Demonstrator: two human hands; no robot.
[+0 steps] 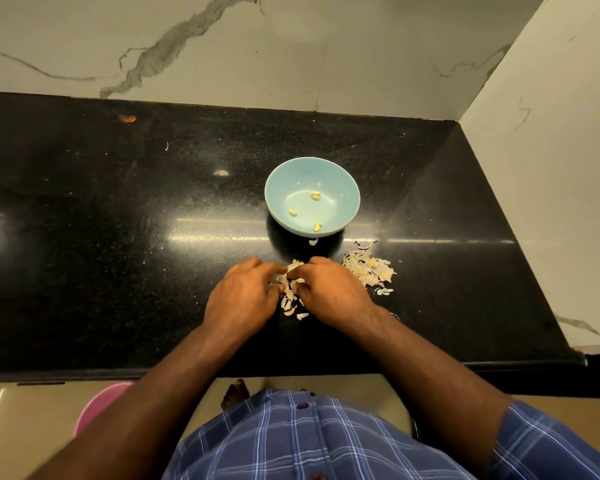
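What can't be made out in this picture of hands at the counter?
Head view: whether a clove sits inside the papery skins the left hand and right hand pinch; fingers cover it.
Head view: pink tub, hidden by counter edge and left forearm.
Head view: orange speck, too small.

— How's the light?
— Dim and warm, from overhead. Glare streaks cross the black tabletop [118,202] beyond the fingers [257,265], left and right.
— Sharp?
— Crisp there. The bowl [342,188] throws a soft shadow toward them; the picture's edges bow outward.
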